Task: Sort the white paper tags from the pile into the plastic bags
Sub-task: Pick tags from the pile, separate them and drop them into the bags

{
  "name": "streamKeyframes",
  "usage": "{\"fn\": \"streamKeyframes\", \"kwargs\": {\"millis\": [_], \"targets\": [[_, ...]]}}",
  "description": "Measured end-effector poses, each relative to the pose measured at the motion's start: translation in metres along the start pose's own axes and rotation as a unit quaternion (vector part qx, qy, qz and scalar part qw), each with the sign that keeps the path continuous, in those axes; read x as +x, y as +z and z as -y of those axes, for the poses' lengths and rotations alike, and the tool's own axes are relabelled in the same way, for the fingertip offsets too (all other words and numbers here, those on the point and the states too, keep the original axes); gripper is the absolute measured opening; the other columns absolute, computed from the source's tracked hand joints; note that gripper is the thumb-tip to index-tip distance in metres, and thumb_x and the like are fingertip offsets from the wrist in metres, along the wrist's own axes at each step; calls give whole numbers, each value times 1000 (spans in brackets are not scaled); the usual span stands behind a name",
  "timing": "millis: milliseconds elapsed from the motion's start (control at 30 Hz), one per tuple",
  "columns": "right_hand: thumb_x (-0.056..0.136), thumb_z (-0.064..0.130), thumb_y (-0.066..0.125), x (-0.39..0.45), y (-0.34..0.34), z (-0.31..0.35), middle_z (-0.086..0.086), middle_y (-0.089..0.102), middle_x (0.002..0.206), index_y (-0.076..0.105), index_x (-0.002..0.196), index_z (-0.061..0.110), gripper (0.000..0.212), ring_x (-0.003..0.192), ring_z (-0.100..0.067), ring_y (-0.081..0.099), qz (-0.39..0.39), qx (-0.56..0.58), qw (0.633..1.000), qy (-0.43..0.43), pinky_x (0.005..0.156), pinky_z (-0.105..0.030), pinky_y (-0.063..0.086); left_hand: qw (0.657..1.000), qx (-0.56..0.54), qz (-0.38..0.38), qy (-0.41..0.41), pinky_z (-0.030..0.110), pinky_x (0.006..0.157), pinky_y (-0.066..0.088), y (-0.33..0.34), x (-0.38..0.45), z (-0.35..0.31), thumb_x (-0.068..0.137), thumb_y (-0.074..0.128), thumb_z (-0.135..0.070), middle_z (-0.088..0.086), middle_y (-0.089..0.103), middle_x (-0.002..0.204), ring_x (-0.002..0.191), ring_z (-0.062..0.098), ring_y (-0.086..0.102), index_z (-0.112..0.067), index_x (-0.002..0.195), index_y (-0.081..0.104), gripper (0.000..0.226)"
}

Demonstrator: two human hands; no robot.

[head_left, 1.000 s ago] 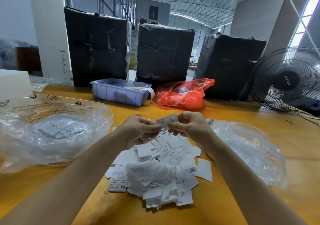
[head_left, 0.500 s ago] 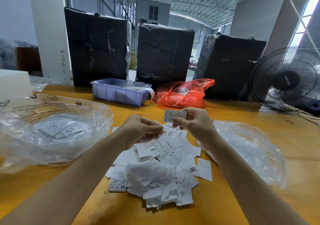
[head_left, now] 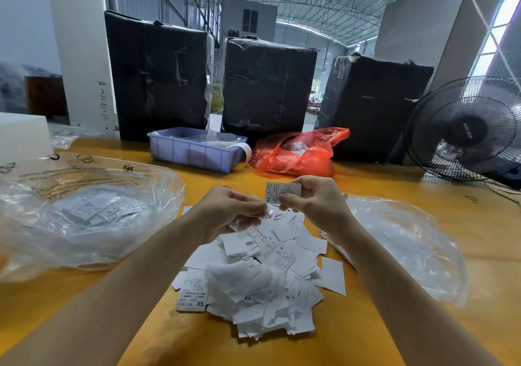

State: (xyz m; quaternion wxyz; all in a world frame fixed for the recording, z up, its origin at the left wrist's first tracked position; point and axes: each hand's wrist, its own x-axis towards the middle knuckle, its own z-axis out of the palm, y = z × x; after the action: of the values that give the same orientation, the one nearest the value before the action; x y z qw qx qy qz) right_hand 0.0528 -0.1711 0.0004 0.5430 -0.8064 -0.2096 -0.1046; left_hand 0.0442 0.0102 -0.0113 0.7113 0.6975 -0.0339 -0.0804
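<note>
While right hand (head_left: 318, 202) pinches XS tag (head_left: 282, 192) | left bag (head_left: 84, 213) holds tags (printed) | left hand (head_left: 228, 213) curled, contents unclear

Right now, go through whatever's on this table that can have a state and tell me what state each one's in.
Right hand: pinching an XS tag, raised.
Left hand: holding a clear scrap.
Tag pile: loose, unsorted.
Left bag: holds tags.
Right bag: crumpled, contents unclear.
Fan: cannot tell if running.
</note>
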Motion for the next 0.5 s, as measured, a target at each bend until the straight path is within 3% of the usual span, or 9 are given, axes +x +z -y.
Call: {"fn": "streamKeyframes", "kwargs": {"millis": [133, 233, 500], "targets": [[80, 3, 71, 1, 0, 1, 0, 69, 74, 65, 84, 9, 10, 61, -2, 67, -4, 13, 1000, -5, 56, -12, 50, 1000, -2, -4, -3, 19, 49, 46, 0, 1, 0, 73, 72, -7, 14, 72, 77, 56, 15, 64, 3, 83, 71, 14], [80, 3, 72, 1, -1, 2, 1, 69, 74, 65, 86, 7, 10, 59, -1, 66, -10, 24, 1000, -6, 54, -9, 47, 1000, -7, -12, -10, 23, 60, 47, -1, 1, 1, 73, 72, -7, 13, 72, 78, 55, 13, 65, 3, 83, 71, 14], [79, 3, 72, 1, 2, 0, 2, 68, 76, 64, 81, 12, 12, 63, -4, 68, -9, -8, 1000, -17, 65, -19, 57, 1000, -3, -6, -12, 24, 61, 47, 0, 0, 1, 58, 75, -16, 12, 73, 80, 57, 13, 66, 1, 84, 72, 31]]}}
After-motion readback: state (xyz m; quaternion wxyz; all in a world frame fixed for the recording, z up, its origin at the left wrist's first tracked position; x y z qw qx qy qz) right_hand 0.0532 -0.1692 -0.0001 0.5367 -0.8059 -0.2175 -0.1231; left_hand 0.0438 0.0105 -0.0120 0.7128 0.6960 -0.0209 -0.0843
